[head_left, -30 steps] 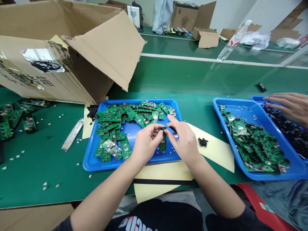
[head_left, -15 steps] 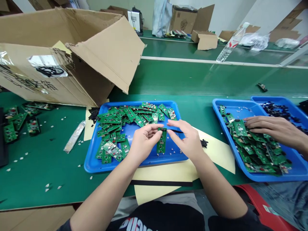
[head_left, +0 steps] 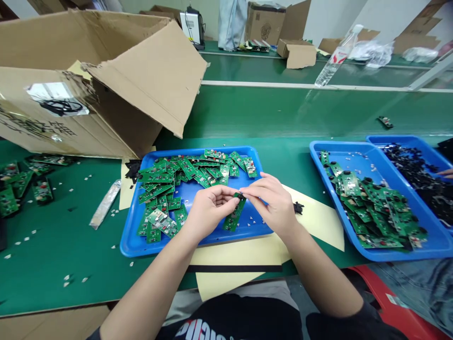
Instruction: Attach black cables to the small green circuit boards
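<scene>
My left hand [head_left: 212, 208] pinches a green circuit board [head_left: 234, 215] near its top end, over the blue tray [head_left: 198, 151] in front of me. The board hangs tilted, its lower end toward the left, and a dark part shows at its top. My right hand [head_left: 271, 203] is closed, with thumb and forefinger pressed together at that same end. What lies between those fingertips is hidden or too small to name. A heap of similar circuit boards [head_left: 159, 177] fills the left and back of the tray.
At right stands another blue tray [head_left: 318, 165] of boards, beside a tray of small black parts [head_left: 414, 170] where a co-worker's fingers [head_left: 446, 173] show. A large cardboard box [head_left: 116, 127] stands back left. Yellow paper [head_left: 244, 250] lies under my tray; a bottle [head_left: 334, 61] stands behind.
The board in my left hand has tilted, its lower end swinging left. My right fingers have closed in at its top, and the black strip there no longer shows. The co-worker's hand has left the boards.
</scene>
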The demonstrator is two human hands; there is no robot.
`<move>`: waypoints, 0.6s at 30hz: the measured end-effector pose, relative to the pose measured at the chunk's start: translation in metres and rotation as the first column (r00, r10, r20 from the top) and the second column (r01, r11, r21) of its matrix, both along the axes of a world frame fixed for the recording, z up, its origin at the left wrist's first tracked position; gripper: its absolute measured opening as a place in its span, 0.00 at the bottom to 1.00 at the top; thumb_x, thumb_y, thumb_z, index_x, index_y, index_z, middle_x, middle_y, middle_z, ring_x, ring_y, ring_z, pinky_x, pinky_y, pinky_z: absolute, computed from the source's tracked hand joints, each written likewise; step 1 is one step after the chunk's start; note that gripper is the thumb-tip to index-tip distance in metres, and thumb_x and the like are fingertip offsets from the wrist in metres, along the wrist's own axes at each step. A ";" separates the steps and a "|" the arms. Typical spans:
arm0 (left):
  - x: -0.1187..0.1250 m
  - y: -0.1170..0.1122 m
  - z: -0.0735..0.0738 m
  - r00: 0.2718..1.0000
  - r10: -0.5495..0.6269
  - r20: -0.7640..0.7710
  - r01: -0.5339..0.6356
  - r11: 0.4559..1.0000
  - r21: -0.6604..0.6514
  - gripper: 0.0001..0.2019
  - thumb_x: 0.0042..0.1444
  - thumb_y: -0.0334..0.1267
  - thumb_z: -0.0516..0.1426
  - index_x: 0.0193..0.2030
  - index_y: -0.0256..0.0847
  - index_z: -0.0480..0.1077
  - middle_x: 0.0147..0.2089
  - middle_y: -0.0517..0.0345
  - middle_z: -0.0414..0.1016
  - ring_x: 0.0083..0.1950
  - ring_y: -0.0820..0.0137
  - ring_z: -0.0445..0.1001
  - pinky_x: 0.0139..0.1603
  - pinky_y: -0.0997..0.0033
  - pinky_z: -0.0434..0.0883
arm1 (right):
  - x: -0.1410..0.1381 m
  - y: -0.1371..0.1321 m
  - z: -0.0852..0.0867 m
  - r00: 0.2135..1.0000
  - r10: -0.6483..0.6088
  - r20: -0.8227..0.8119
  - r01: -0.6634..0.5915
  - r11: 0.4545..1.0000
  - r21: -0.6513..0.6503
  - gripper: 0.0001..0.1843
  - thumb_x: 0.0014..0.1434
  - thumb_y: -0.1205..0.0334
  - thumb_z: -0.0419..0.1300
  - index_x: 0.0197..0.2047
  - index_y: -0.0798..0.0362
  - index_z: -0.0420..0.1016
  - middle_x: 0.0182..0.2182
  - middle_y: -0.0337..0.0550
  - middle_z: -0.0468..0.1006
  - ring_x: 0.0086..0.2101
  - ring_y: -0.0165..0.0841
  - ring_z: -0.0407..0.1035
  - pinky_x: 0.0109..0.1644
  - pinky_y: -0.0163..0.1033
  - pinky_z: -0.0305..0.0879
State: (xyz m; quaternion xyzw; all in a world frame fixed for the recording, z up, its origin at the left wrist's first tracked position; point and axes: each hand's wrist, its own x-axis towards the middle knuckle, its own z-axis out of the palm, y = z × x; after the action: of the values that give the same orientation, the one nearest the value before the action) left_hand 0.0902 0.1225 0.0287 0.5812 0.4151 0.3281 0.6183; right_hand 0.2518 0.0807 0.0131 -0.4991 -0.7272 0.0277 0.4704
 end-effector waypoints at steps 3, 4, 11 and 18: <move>0.000 0.000 0.000 1.000 -0.013 -0.005 0.013 1.000 0.009 0.08 0.45 0.37 0.61 0.32 0.37 0.73 0.29 0.56 0.77 0.31 0.72 0.75 0.34 0.73 0.75 | 0.000 0.000 0.000 1.000 -0.017 0.003 0.017 1.000 0.007 0.10 0.61 0.66 0.56 0.42 0.46 0.77 0.39 0.44 0.76 0.39 0.34 0.72 0.55 0.52 0.67; 0.000 0.000 0.000 1.000 -0.007 -0.006 0.007 1.000 0.027 0.08 0.45 0.37 0.61 0.32 0.37 0.73 0.29 0.57 0.77 0.31 0.73 0.75 0.33 0.74 0.75 | 0.000 0.000 0.000 0.999 -0.032 0.000 0.032 0.999 -0.004 0.13 0.61 0.64 0.56 0.48 0.45 0.75 0.46 0.47 0.73 0.43 0.37 0.72 0.55 0.52 0.68; -0.001 -0.004 -0.001 0.980 0.138 -0.142 -0.075 0.923 0.378 0.04 0.51 0.33 0.57 0.35 0.40 0.72 0.33 0.58 0.76 0.32 0.73 0.74 0.34 0.76 0.72 | 0.001 -0.001 -0.005 0.937 -0.098 -0.335 0.037 0.982 -0.184 0.30 0.61 0.50 0.56 0.63 0.49 0.56 0.50 0.55 0.71 0.43 0.38 0.74 0.46 0.48 0.74; -0.003 -0.004 -0.007 0.979 0.144 -0.143 -0.007 0.730 0.684 0.04 0.54 0.33 0.57 0.37 0.41 0.73 0.40 0.52 0.78 0.43 0.67 0.75 0.43 0.69 0.73 | -0.015 -0.004 -0.003 0.848 0.031 -0.529 -0.269 0.885 -0.379 0.19 0.57 0.52 0.60 0.47 0.55 0.73 0.38 0.49 0.81 0.37 0.36 0.77 0.41 0.41 0.76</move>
State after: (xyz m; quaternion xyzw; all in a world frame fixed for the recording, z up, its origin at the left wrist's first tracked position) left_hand 0.0875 0.1182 0.0216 0.7773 0.3460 0.4261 0.3074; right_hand 0.2367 0.0766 0.0101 -0.5066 -0.5894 0.3594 0.5165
